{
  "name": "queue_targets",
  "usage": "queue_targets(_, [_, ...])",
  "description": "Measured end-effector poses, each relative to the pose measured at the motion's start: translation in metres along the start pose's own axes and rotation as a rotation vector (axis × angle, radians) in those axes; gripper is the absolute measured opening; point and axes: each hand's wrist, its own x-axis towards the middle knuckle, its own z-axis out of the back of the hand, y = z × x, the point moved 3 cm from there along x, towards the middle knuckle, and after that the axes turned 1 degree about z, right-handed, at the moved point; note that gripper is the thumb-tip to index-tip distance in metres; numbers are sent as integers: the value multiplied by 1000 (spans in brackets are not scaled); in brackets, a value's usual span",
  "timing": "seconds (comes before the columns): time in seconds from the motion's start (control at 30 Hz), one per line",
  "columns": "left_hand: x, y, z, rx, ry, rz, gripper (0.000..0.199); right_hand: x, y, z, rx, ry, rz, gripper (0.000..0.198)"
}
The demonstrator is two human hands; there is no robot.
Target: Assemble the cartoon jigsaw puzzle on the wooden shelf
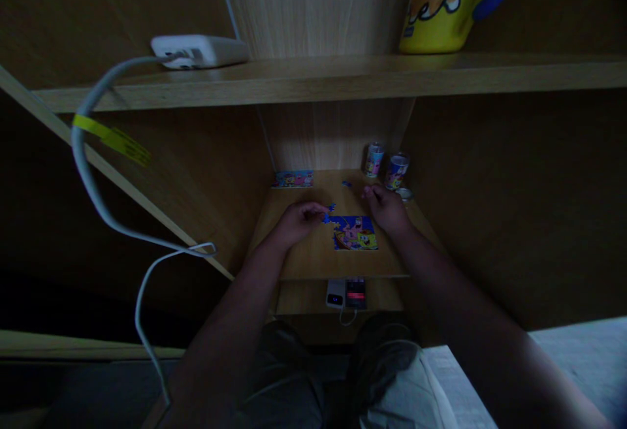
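A partly joined jigsaw puzzle (353, 234) with cartoon figures on blue lies on the wooden desk board, its upper left corner uneven. My left hand (302, 217) is at that corner, thumb and finger pinched on a small blue puzzle piece (326, 218). Another blue piece (332, 207) lies at the fingertips. Above the puzzle's right side, my right hand (386, 207) is closed with its fingers curled; whether anything is in them is too dark to see. A loose dark blue piece (347, 183) rests farther back on the board.
Two printed tins (373, 160) stand at the back right, with a round metal lid (404, 194) beside them. A picture card (292, 179) lies back left. Overhead, a shelf (313, 79) holds a white adapter (200, 50) and a yellow mug (435, 8). A cable (98, 187) hangs left. Below sits a power bank (336, 293).
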Motion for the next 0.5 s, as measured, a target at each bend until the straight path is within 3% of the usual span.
queue_targets(0.5, [-1,-5,-6,99,55,-59,15,-1,0,-2,9,27,7,63])
